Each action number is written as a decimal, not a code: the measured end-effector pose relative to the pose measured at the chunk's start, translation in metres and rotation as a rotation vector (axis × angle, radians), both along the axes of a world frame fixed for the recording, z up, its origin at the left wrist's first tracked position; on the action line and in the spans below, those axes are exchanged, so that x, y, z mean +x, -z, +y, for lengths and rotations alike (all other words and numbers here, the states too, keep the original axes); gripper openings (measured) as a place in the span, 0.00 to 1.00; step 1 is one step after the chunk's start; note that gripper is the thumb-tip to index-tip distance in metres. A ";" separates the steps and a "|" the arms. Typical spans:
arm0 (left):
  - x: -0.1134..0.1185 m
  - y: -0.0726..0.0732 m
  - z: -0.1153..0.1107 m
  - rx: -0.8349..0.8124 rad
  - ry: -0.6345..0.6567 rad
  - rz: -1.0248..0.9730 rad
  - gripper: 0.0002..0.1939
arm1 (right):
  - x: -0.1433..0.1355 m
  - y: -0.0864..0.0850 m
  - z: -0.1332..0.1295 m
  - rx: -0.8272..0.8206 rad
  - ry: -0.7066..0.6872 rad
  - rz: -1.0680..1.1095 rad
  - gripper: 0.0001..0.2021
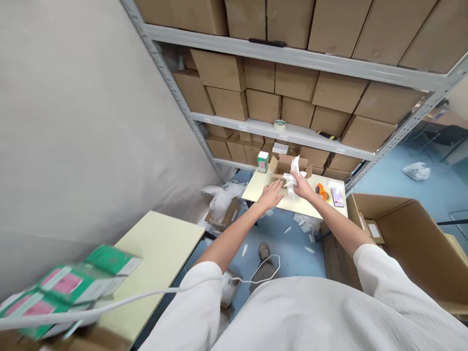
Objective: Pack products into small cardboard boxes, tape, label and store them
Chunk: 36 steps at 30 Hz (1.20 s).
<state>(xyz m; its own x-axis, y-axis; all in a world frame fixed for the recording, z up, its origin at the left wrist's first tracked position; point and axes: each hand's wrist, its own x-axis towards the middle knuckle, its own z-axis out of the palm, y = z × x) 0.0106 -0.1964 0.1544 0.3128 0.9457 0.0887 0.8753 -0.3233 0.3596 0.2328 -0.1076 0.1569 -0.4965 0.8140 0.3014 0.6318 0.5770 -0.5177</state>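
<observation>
Paper (291,185), white and crumpled, is in the closed grip of the right hand (302,187) by the open box (282,166) near the back edge of the table (256,187), while the left hand (271,195) has an open, empty grip near the box's front.

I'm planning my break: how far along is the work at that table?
Done: the cardboard box is open. In hand: the right hand grips crumpled white paper beside it; the left hand is open nearby. Apparently left: box flaps are unclosed, the green carton stands outside, the orange tape dispenser is unheld.
</observation>
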 end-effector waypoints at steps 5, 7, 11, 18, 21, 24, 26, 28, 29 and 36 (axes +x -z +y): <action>-0.029 0.003 0.102 -0.073 0.092 -0.014 0.36 | -0.024 0.011 0.082 -0.140 0.288 0.047 0.36; -0.039 0.005 0.137 -0.109 0.133 -0.010 0.37 | -0.038 0.021 0.108 -0.234 0.415 0.081 0.35; -0.051 0.014 0.191 -0.158 0.189 -0.008 0.37 | -0.066 0.045 0.143 -0.410 0.590 0.188 0.34; -0.055 0.034 0.236 -0.219 0.229 -0.010 0.37 | -0.087 0.062 0.173 -0.741 0.769 0.465 0.43; -0.056 0.034 0.244 -0.246 0.220 -0.003 0.37 | -0.086 0.049 0.180 -0.965 0.788 0.612 0.46; -0.055 0.031 0.250 -0.243 0.203 0.000 0.36 | -0.082 0.034 0.184 -1.118 0.771 0.675 0.48; -0.054 0.028 0.252 -0.237 0.186 0.006 0.35 | -0.078 0.025 0.186 -1.164 0.732 0.674 0.48; -0.052 0.025 0.254 -0.226 0.169 0.014 0.35 | -0.072 0.019 0.187 -1.182 0.700 0.662 0.48; -0.051 0.024 0.255 -0.220 0.161 0.018 0.35 | -0.068 0.016 0.187 -1.189 0.687 0.656 0.49; -0.038 0.020 0.250 -0.183 0.072 0.042 0.35 | -0.040 0.004 0.186 -1.281 0.538 0.685 0.50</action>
<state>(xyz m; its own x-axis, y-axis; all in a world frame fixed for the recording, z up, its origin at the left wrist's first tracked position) -0.0278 0.0536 0.1345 0.3802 0.9198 -0.0968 0.8678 -0.3185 0.3814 0.1925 0.0782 0.1528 -0.1337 0.7271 -0.6734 0.0559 -0.6729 -0.7376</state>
